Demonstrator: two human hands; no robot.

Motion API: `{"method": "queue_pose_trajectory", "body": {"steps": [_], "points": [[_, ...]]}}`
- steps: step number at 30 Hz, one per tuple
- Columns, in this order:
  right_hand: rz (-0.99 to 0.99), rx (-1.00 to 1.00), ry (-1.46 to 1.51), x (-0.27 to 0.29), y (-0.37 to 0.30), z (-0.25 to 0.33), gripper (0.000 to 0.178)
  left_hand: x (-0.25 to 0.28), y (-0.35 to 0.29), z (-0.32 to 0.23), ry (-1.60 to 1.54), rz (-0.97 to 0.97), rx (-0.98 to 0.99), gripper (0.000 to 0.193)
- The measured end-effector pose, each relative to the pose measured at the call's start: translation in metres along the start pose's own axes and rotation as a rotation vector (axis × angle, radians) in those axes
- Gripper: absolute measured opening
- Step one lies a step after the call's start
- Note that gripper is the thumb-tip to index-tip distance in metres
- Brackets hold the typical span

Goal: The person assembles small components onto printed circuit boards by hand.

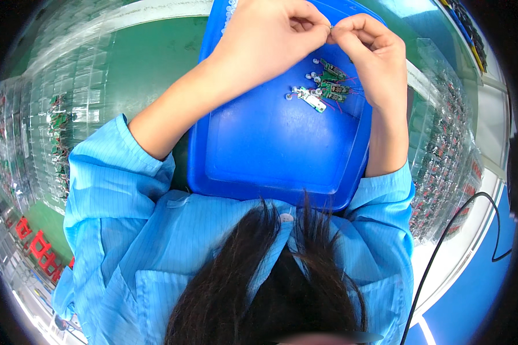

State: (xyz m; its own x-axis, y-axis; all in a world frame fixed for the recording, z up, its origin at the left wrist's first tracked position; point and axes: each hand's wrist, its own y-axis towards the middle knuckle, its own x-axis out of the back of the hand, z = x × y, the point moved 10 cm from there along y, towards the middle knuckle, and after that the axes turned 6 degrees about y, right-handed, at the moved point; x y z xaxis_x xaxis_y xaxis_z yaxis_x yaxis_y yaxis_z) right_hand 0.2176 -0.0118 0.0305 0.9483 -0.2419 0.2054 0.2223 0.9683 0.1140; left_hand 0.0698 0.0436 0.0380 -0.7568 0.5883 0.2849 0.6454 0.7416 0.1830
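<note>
My left hand (270,34) and my right hand (377,54) meet fingertip to fingertip over the far part of a blue plastic tray (270,155). Both are closed in a pinch around one tiny part between them, too small to name. Below them in the tray lies a small heap of green circuit boards (335,89) with thin red wires. A white piece (312,101) sits at the near side of this heap, and small round whitish parts (289,96) are scattered along its left.
Clear plastic trays of circuit boards stand on the left (60,138) and right (446,155). A green work surface (155,57) runs beneath. Round white parts (230,14) line the blue tray's far left edge. A black cable (443,236) curves at the right; red stools (40,247) stand lower left.
</note>
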Motion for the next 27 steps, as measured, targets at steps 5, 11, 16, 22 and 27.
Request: {"method": "queue_pose_trajectory", "body": {"steps": [5,11,16,22,27], "points": [[-0.19,0.281,-0.747,-0.016,-0.016,0.056,0.007,0.004,-0.014,-0.05,0.433,-0.122,-0.411,0.008],[-0.054,0.022,0.069,0.015,0.004,0.004,0.007,-0.011,0.01,0.035,-0.565,0.099,0.226,0.013],[-0.043,-0.023,0.095,-0.006,-0.002,0.015,0.009,-0.016,0.009,0.043,-0.798,0.254,0.293,0.02],[-0.058,0.638,0.631,-0.012,-0.013,0.051,0.007,-0.02,0.01,0.04,-0.748,0.264,0.274,0.019],[-0.209,0.415,-0.465,-0.006,-0.016,0.055,0.007,-0.02,0.007,0.044,-0.772,0.263,0.289,0.02]]}}
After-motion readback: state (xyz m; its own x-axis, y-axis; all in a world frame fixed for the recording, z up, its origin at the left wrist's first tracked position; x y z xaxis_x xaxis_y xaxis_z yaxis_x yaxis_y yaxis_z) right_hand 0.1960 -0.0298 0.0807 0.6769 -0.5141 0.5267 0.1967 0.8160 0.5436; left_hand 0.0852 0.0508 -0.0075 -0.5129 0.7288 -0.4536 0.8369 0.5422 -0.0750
